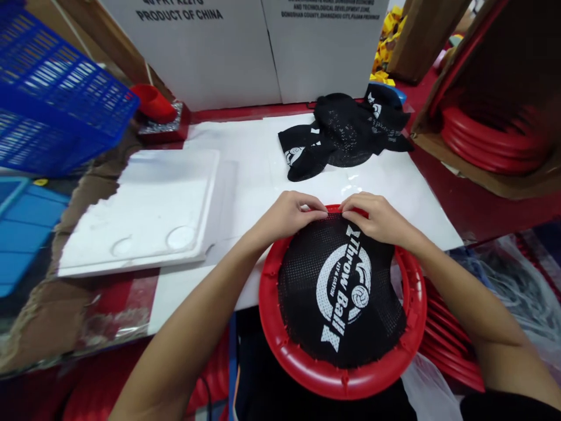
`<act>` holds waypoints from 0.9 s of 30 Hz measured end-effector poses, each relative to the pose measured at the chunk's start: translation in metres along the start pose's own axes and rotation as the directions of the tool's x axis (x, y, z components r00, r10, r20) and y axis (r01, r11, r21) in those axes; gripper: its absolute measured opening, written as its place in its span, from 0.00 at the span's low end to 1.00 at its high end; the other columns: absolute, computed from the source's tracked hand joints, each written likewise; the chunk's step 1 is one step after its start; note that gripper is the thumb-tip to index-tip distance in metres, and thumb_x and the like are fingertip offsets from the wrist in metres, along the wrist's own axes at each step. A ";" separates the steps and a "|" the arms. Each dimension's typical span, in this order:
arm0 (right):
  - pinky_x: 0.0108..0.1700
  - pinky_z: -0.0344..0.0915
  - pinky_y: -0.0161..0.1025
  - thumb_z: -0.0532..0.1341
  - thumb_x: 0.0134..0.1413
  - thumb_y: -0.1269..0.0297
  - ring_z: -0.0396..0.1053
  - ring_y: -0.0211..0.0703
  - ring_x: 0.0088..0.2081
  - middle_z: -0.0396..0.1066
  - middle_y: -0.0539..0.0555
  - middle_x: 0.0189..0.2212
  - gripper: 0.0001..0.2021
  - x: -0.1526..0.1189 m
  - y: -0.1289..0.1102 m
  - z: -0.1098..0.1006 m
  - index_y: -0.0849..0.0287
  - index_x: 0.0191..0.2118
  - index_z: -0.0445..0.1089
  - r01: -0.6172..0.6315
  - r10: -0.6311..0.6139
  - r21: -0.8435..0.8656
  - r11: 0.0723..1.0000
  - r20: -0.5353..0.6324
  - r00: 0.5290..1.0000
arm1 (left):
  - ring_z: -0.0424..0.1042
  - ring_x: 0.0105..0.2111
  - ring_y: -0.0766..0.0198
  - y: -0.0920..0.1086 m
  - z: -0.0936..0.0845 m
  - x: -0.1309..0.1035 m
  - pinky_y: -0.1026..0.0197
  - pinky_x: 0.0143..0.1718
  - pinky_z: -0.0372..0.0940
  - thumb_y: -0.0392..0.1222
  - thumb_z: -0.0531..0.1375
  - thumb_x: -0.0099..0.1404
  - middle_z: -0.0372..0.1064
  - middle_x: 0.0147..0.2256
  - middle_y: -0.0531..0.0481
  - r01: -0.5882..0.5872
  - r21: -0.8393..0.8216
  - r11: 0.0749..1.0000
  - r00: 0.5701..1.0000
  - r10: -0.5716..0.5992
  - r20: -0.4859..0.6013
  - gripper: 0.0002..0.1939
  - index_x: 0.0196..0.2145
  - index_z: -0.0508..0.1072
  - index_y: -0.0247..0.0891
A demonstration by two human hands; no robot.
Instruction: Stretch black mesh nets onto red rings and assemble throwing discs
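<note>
A red plastic ring [344, 386] leans at the table's front edge, with a black mesh disc [302, 292] printed "Throw Ball" inside it. The mesh lies along the ring on the left and bottom; at the right a gap shows between mesh and ring. My left hand [295, 215] pinches the mesh edge at the top of the ring. Just to its right, my right hand [372, 215] pinches the same top edge with thumb and fingers. Beyond the hands, several black mesh pieces [346, 131] lie in a loose pile on the white table surface [245, 169].
White foam tray [149, 204] on the left, beside a blue basket [56, 99] and a blue bin [26, 234]. A red cup [155, 104] stands at the back left. Printed cartons [245, 58] form the back. Red rings [495, 140] fill a box at right; more rings [451, 339] lie below.
</note>
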State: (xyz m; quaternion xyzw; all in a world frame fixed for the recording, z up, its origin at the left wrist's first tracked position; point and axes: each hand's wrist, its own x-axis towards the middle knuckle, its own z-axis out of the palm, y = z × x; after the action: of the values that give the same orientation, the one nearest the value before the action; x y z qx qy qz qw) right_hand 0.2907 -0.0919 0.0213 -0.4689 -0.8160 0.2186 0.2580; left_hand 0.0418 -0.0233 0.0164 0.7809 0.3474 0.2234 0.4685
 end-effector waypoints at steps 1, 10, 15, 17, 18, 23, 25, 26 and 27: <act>0.54 0.70 0.51 0.60 0.70 0.66 0.74 0.50 0.46 0.78 0.54 0.41 0.07 0.001 0.001 0.001 0.53 0.41 0.76 -0.018 0.019 0.018 1.000 -0.012 1.000 | 0.80 0.38 0.57 -0.001 0.000 0.001 0.56 0.45 0.72 0.45 0.67 0.68 0.84 0.37 0.48 0.027 -0.019 0.999 1.000 -0.027 0.008 0.08 0.36 0.85 0.40; 0.55 0.71 0.52 0.63 0.64 0.66 0.73 0.49 0.46 0.71 0.57 0.45 0.07 0.018 0.012 0.012 0.57 0.33 0.75 -0.229 0.227 0.164 0.960 0.029 0.973 | 0.81 0.40 0.59 -0.006 0.010 -0.001 0.57 0.46 0.72 0.39 0.64 0.68 0.84 0.41 0.48 -0.052 0.116 0.992 0.993 0.064 -0.102 0.09 0.43 0.84 0.39; 0.49 0.70 0.50 0.60 0.67 0.69 0.72 0.51 0.46 0.71 0.58 0.48 0.09 0.018 -0.005 0.012 0.56 0.34 0.75 -0.171 0.169 -0.118 0.978 -0.028 0.985 | 0.78 0.38 0.59 0.005 0.009 -0.004 0.57 0.44 0.70 0.30 0.58 0.67 0.82 0.38 0.48 -0.118 0.367 0.923 0.990 0.137 -0.026 0.13 0.39 0.83 0.38; 0.46 0.71 0.50 0.58 0.69 0.68 0.72 0.52 0.46 0.71 0.59 0.52 0.10 0.015 -0.009 0.012 0.55 0.37 0.76 -0.136 0.133 -0.204 0.970 -0.027 0.991 | 0.78 0.41 0.58 0.008 0.005 -0.004 0.56 0.47 0.70 0.32 0.57 0.69 0.82 0.42 0.47 -0.132 0.356 0.925 0.991 0.132 0.027 0.14 0.44 0.82 0.39; 0.46 0.71 0.50 0.57 0.70 0.68 0.73 0.53 0.47 0.72 0.59 0.53 0.11 0.013 -0.009 0.011 0.55 0.39 0.77 -0.118 0.116 -0.224 0.967 -0.023 0.993 | 0.78 0.43 0.58 0.008 0.003 -0.004 0.55 0.49 0.70 0.34 0.58 0.72 0.82 0.45 0.47 -0.148 0.342 0.928 0.989 0.137 0.057 0.13 0.48 0.82 0.40; 0.61 0.70 0.58 0.56 0.73 0.64 0.70 0.59 0.59 0.72 0.62 0.60 0.12 -0.006 -0.004 0.001 0.55 0.50 0.78 -0.066 0.038 -0.230 0.971 -0.124 0.992 | 0.76 0.44 0.53 0.014 -0.003 -0.013 0.53 0.48 0.68 0.46 0.58 0.77 0.78 0.43 0.44 -0.216 0.502 0.838 0.975 0.155 0.161 0.12 0.46 0.79 0.39; 0.65 0.68 0.60 0.56 0.73 0.61 0.69 0.61 0.62 0.71 0.63 0.62 0.14 -0.021 -0.002 -0.007 0.56 0.54 0.77 -0.094 0.055 -0.243 0.965 -0.161 0.985 | 0.76 0.41 0.51 0.022 -0.007 -0.023 0.53 0.42 0.67 0.43 0.56 0.77 0.77 0.42 0.41 -0.144 0.657 0.740 0.989 0.076 0.130 0.11 0.47 0.76 0.37; 0.66 0.67 0.62 0.57 0.73 0.60 0.68 0.62 0.63 0.70 0.64 0.62 0.15 -0.030 -0.001 -0.012 0.56 0.56 0.76 -0.110 0.071 -0.267 0.957 -0.149 0.986 | 0.76 0.40 0.50 0.027 -0.010 -0.028 0.53 0.39 0.65 0.42 0.56 0.77 0.77 0.41 0.40 -0.077 0.721 0.688 0.995 0.011 0.096 0.10 0.48 0.75 0.36; 0.66 0.66 0.64 0.58 0.72 0.59 0.68 0.64 0.63 0.70 0.64 0.63 0.15 -0.039 0.002 -0.016 0.55 0.57 0.76 -0.120 0.087 -0.298 0.947 -0.119 0.989 | 0.76 0.37 0.50 0.032 -0.014 -0.034 0.54 0.35 0.64 0.42 0.56 0.76 0.76 0.40 0.40 -0.002 0.762 0.648 0.996 -0.069 0.061 0.10 0.49 0.73 0.36</act>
State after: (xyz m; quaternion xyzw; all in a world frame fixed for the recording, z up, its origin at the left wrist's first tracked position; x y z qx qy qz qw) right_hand 0.3185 -0.1234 0.0241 -0.5560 -0.7995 0.0788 0.2132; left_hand 0.0203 -0.0513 0.0504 0.9075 0.4034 0.0150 0.1163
